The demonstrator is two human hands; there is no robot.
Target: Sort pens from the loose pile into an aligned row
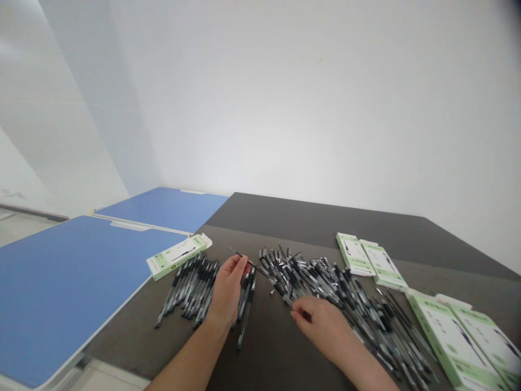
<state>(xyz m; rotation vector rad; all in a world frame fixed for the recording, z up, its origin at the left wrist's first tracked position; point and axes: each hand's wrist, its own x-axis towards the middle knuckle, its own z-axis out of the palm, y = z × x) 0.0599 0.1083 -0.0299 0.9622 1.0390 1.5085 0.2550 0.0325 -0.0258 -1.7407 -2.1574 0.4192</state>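
Holding a pen (242,256) in the left hand (227,290) above rows of black pens (191,288) on a dark table (280,214)

The left hand is closed, its fingertips pinching the pen, which slants out toward a large heap (321,282) of loose pens. A smaller batch (246,307) lies partly beneath that hand, and the rows sit just left of it. The right hand (321,326) rests at the heap's near edge, its fingers (296,310) curled and touching pens; whether it grips one cannot be told. Green-and-white pen boxes (451,342) lie around the pens: one beyond the rows, two beyond the heap, and two at the table's right edge. Two blue tables (61,293) stand along the dark table's left side.
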